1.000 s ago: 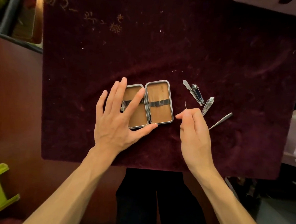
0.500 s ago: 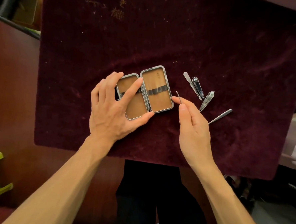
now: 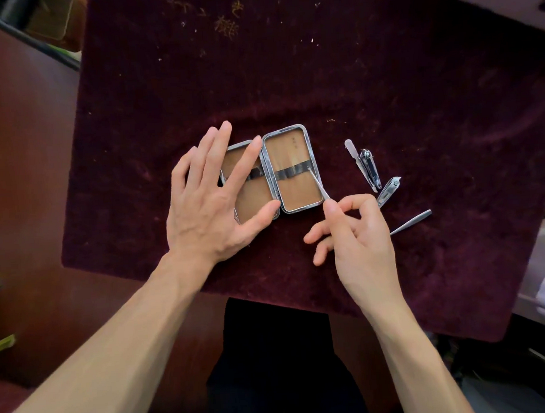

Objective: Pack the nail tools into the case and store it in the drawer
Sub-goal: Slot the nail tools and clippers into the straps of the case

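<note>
The open metal-rimmed case with tan lining (image 3: 299,190) lies mid-worktop on maroon velvet cloth (image 3: 320,75). The left hand (image 3: 207,204), fingers spread, rests on its left half. The right hand (image 3: 352,233) pinches a thin steel tool (image 3: 318,184), tip seemingly at the elastic band. Two silver nail clippers (image 3: 369,168) lie at three o'clock.

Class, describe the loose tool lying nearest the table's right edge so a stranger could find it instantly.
Start at the open case on the dark red cloth, then look right, past the right hand. Below the two nail clippers lies a slim, flat metal stick, plain and lever-free, unlike those chunkier neighbours.
</note>
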Action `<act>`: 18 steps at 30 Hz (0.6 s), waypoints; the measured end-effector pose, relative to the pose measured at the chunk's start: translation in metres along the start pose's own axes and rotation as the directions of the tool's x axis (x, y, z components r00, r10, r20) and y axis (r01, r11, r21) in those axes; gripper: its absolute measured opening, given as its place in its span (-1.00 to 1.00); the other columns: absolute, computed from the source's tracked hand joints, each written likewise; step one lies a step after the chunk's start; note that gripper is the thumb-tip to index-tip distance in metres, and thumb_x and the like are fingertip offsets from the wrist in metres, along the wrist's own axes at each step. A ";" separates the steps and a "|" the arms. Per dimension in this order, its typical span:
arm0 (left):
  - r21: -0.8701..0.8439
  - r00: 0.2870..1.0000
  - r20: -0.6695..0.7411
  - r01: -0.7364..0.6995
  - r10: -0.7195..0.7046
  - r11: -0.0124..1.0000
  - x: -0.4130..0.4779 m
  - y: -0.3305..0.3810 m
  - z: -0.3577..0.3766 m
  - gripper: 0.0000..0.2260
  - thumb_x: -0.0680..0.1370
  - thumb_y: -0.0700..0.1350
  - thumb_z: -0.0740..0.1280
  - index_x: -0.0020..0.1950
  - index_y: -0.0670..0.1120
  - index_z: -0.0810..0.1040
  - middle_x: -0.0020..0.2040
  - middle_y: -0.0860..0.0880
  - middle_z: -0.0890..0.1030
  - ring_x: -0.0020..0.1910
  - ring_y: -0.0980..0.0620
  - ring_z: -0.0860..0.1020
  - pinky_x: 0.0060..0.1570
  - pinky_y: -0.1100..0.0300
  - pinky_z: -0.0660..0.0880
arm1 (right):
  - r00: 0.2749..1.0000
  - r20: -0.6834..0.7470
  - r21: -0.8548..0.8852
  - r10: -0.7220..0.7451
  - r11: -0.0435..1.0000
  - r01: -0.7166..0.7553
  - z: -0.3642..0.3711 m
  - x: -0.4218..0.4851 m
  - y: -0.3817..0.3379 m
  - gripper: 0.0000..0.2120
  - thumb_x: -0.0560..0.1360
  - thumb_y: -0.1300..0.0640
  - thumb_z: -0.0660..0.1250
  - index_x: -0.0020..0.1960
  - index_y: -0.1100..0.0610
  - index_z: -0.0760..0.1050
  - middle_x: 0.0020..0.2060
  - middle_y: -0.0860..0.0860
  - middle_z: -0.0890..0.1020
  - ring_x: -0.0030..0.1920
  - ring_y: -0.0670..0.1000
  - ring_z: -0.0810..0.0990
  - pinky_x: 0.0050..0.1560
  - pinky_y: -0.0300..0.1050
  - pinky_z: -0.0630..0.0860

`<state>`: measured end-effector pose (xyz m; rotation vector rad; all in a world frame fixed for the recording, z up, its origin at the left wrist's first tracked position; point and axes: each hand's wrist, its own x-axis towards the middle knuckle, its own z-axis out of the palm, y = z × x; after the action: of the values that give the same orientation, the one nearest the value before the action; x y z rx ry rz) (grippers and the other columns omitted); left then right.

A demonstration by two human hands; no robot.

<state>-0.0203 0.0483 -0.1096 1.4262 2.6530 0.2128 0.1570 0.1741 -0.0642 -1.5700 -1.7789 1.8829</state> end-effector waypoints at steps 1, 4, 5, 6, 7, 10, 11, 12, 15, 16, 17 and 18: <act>-0.002 1.000 0.005 -0.001 0.001 1.000 0.000 0.000 0.000 -0.27 0.58 0.43 0.12 0.67 0.11 0.18 0.68 -0.16 0.16 0.66 -0.13 0.18 0.55 -0.10 0.21 | 1.000 -0.009 -0.024 0.009 1.000 -0.009 0.001 0.000 0.000 -0.82 0.73 -0.06 0.29 -0.03 -0.06 0.42 -0.34 0.02 0.75 -0.53 -0.10 0.54 -0.37 -0.30 0.49; -0.003 1.000 0.012 0.006 -0.006 1.000 0.000 0.001 -0.001 -0.27 0.57 0.43 0.12 0.67 0.12 0.18 0.68 -0.15 0.16 0.67 -0.12 0.17 0.57 -0.09 0.19 | 0.998 -0.025 -0.054 0.054 0.997 -0.055 0.004 0.000 0.002 -0.78 0.70 -0.07 0.32 -0.08 -0.03 0.44 -0.49 0.02 0.64 -0.57 -0.12 0.41 -0.42 -0.26 0.37; -0.002 1.000 0.014 0.009 -0.009 1.000 0.000 0.001 -0.001 -0.28 0.58 0.42 0.11 0.67 0.13 0.18 0.68 -0.15 0.16 0.67 -0.11 0.17 0.57 -0.09 0.18 | 0.997 -0.033 -0.044 0.071 0.996 -0.073 0.005 -0.001 0.002 -0.77 0.70 -0.07 0.33 -0.09 -0.02 0.45 -0.51 0.01 0.61 -0.57 -0.13 0.40 -0.42 -0.25 0.36; -0.001 1.000 0.016 0.012 -0.012 1.000 0.000 0.000 -0.001 -0.29 0.58 0.42 0.11 0.67 0.14 0.17 0.68 -0.14 0.16 0.67 -0.11 0.17 0.58 -0.08 0.17 | 0.996 -0.041 -0.043 0.082 0.996 -0.084 0.006 -0.001 0.003 -0.76 0.70 -0.07 0.33 -0.10 -0.01 0.46 -0.53 -0.01 0.58 -0.57 -0.14 0.40 -0.43 -0.27 0.37; 0.000 1.000 0.017 0.015 -0.015 1.000 0.000 0.000 -0.001 -0.30 0.59 0.41 0.09 0.67 0.15 0.17 0.68 -0.13 0.16 0.67 -0.10 0.17 0.58 -0.08 0.17 | 0.995 -0.047 -0.053 0.087 0.995 -0.089 0.006 -0.002 0.003 -0.75 0.70 -0.07 0.34 -0.12 0.01 0.47 -0.55 -0.02 0.56 -0.57 -0.16 0.40 -0.44 -0.31 0.38; -0.008 1.000 0.014 0.018 -0.018 1.000 0.000 0.000 0.000 -0.36 0.61 0.36 0.08 0.67 0.16 0.17 0.68 -0.12 0.16 0.67 -0.09 0.16 0.58 -0.07 0.15 | 0.992 -0.078 -0.086 0.094 0.991 -0.101 0.006 -0.006 0.004 -0.66 0.69 -0.09 0.35 -0.21 0.02 0.44 -0.59 -0.07 0.48 -0.58 -0.19 0.37 -0.47 -0.38 0.35; -0.012 1.000 0.014 0.020 -0.020 1.000 0.000 0.000 0.000 -0.37 0.62 0.34 0.09 0.67 0.16 0.17 0.68 -0.12 0.16 0.67 -0.09 0.16 0.58 -0.07 0.15 | 0.991 -0.094 -0.089 0.096 0.991 -0.104 0.006 -0.007 0.004 -0.63 0.68 -0.09 0.37 -0.24 0.01 0.42 -0.60 -0.09 0.44 -0.58 -0.18 0.34 -0.48 -0.39 0.35; -0.014 1.000 0.014 0.021 -0.021 1.000 0.000 0.000 0.000 -0.38 0.62 0.31 0.10 0.66 0.16 0.17 0.68 -0.12 0.16 0.67 -0.09 0.16 0.59 -0.07 0.14 | 0.989 -0.109 -0.088 0.099 0.990 -0.108 0.006 -0.008 0.005 -0.61 0.67 -0.09 0.39 -0.28 -0.01 0.40 -0.60 -0.12 0.40 -0.58 -0.18 0.32 -0.48 -0.39 0.36; -0.016 1.000 0.004 0.015 -0.015 1.000 0.000 0.000 0.001 -0.39 0.63 0.27 0.11 0.67 0.15 0.18 0.68 -0.13 0.18 0.66 -0.10 0.18 0.59 -0.07 0.15 | 0.986 -0.131 -0.071 0.103 0.991 -0.113 0.007 -0.008 0.004 -0.57 0.64 -0.11 0.42 -0.33 -0.02 0.40 -0.61 -0.16 0.38 -0.57 -0.17 0.31 -0.47 -0.33 0.35; -0.018 1.000 0.000 0.014 -0.014 1.000 0.000 -0.001 0.001 -0.40 0.63 0.26 0.12 0.66 0.15 0.18 0.68 -0.13 0.18 0.66 -0.10 0.18 0.59 -0.07 0.15 | 0.985 -0.135 -0.073 0.105 0.991 -0.115 0.007 -0.007 0.004 -0.57 0.63 -0.13 0.43 -0.34 -0.02 0.41 -0.61 -0.16 0.40 -0.57 -0.17 0.32 -0.45 -0.30 0.36; -0.020 1.000 -0.002 0.014 -0.014 1.000 0.000 0.000 0.001 -0.40 0.63 0.25 0.12 0.66 0.14 0.19 0.68 -0.13 0.18 0.66 -0.10 0.18 0.59 -0.07 0.15 | 0.985 -0.136 -0.076 0.110 0.990 -0.121 0.007 -0.006 0.003 -0.57 0.62 -0.14 0.44 -0.35 -0.03 0.42 -0.61 -0.15 0.42 -0.58 -0.18 0.33 -0.41 -0.26 0.37; -0.021 1.000 -0.004 0.016 -0.016 1.000 0.000 0.000 0.002 -0.40 0.63 0.25 0.13 0.66 0.14 0.19 0.68 -0.12 0.18 0.66 -0.10 0.18 0.59 -0.07 0.15 | 0.984 -0.132 -0.076 0.119 0.989 -0.130 0.007 -0.005 0.002 -0.56 0.61 -0.15 0.44 -0.36 -0.03 0.43 -0.62 -0.15 0.43 -0.59 -0.18 0.34 -0.37 -0.22 0.37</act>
<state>-0.0201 0.0480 -0.1112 1.3998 2.6568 0.2415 0.1557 0.1659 -0.0646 -1.8267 -1.7663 1.7339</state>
